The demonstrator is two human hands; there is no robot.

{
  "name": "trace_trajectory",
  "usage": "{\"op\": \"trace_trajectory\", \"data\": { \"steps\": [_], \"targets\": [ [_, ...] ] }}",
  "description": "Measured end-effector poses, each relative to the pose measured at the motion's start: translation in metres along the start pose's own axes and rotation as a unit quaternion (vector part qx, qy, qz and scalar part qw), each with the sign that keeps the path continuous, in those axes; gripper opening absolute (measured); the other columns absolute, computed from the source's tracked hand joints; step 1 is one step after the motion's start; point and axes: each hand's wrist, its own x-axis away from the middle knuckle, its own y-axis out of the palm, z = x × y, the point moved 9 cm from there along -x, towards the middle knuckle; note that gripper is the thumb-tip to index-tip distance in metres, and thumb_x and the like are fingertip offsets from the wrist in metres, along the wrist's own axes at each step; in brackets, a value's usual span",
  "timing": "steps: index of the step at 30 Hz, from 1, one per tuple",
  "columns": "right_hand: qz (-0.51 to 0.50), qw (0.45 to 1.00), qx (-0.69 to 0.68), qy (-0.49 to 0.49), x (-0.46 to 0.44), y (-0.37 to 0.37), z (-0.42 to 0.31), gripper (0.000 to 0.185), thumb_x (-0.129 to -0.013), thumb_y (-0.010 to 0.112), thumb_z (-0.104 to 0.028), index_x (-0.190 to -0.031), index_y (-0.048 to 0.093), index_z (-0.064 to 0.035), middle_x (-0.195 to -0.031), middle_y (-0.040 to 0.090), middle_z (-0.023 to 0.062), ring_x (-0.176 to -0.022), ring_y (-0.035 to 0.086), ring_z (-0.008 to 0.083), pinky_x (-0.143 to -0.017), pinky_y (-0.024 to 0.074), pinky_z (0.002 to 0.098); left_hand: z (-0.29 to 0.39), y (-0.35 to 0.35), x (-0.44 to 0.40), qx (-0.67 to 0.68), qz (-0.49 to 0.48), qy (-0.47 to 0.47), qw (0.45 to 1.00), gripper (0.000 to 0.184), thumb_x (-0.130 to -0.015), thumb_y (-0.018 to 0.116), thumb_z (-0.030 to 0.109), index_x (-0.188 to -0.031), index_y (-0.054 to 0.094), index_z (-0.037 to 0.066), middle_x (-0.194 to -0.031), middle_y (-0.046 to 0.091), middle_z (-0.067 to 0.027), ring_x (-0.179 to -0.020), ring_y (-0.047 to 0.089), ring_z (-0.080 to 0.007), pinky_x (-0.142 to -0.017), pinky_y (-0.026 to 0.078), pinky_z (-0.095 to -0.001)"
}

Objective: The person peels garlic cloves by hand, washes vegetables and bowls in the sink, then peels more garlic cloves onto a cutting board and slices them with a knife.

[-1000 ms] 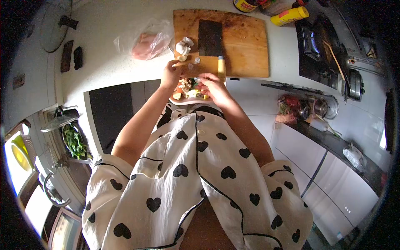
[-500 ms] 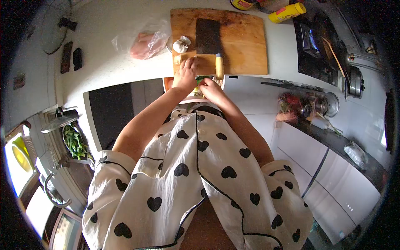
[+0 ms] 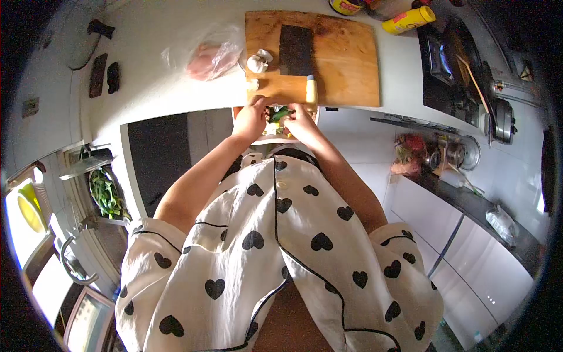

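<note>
While both hands meet just above the centre of the frame, over an open container [image 3: 275, 140] of mixed food pieces, a dark green piece [image 3: 281, 112] lies between them. It sits right of the left hand [image 3: 250, 122] and at the fingertips of the right hand [image 3: 302, 123], which is the nearer; whether they touch it is too small to tell. Its long axis is unclear. The right fingers are bent inward and the left ones curl near the lower edge of the cutting board [image 3: 346, 61]; I cannot tell whether either set is closed on anything.

On the board, a pale garlic piece [image 3: 253, 85] lies just above the left fingers, with a garlic bulb [image 3: 258, 61] higher up. To the right of these, a cleaver [image 3: 296, 50] lies lengthwise up the frame, handle toward the right hand. A clear bag of pink meat [image 3: 214, 60] rests on the worktop [image 3: 143, 88], upper left.
</note>
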Motion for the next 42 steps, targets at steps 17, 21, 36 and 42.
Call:
{"op": "trace_trajectory", "data": {
  "steps": [17,21,36,42],
  "targets": [
    [-0.087,0.995,-0.049,-0.032,0.028,0.000,-0.048,0.064,-0.072,0.049,0.009,-0.131,0.028,-0.0036,-0.091,0.056,0.0116,-0.080,0.054,0.0174,-0.071,0.0456,0.0292,-0.027,0.043,0.002,0.286,-0.129,-0.158,0.936,0.028,-0.086,0.055,0.025,-0.106,0.058,0.006,-0.092,0.062,-0.0052,-0.079,0.056,-0.0125,-0.069,0.045,-0.0272],
    [-0.077,0.992,-0.075,-0.069,0.033,0.000,-0.060,0.064,-0.074,0.050,0.009,-0.132,0.025,-0.0033,-0.089,0.057,0.0121,-0.080,0.055,0.0170,-0.069,0.0462,0.0293,-0.033,0.058,0.010,0.347,-0.187,-0.223,0.891,0.029,-0.085,0.057,0.030,-0.106,0.058,0.010,-0.088,0.061,0.0000,-0.074,0.054,-0.0078,-0.062,0.044,-0.0227],
    [-0.011,0.995,0.001,-0.099,0.029,-0.012,-0.058,0.022,-0.076,0.065,-0.009,-0.094,0.056,-0.0005,-0.081,0.063,0.0106,-0.076,0.061,0.0150,-0.068,0.0481,0.0271,-0.036,0.044,0.024,0.444,-0.107,-0.265,0.849,0.017,-0.083,0.061,0.018,-0.093,0.060,0.004,-0.087,0.062,-0.0038,-0.079,0.060,-0.0129,-0.068,0.049,-0.0254],
    [0.073,0.969,0.196,-0.133,0.041,-0.018,-0.083,0.015,-0.074,0.060,-0.013,-0.083,0.054,-0.0026,-0.078,0.061,0.0154,-0.074,0.059,0.0341,-0.064,0.0457,0.0404,-0.013,0.009,0.010,0.157,-0.022,-0.114,0.981,0.023,-0.078,0.062,0.026,-0.086,0.065,0.005,-0.075,0.065,-0.0112,-0.068,0.063,-0.0216,-0.064,0.048,-0.0323]
  ]
}}
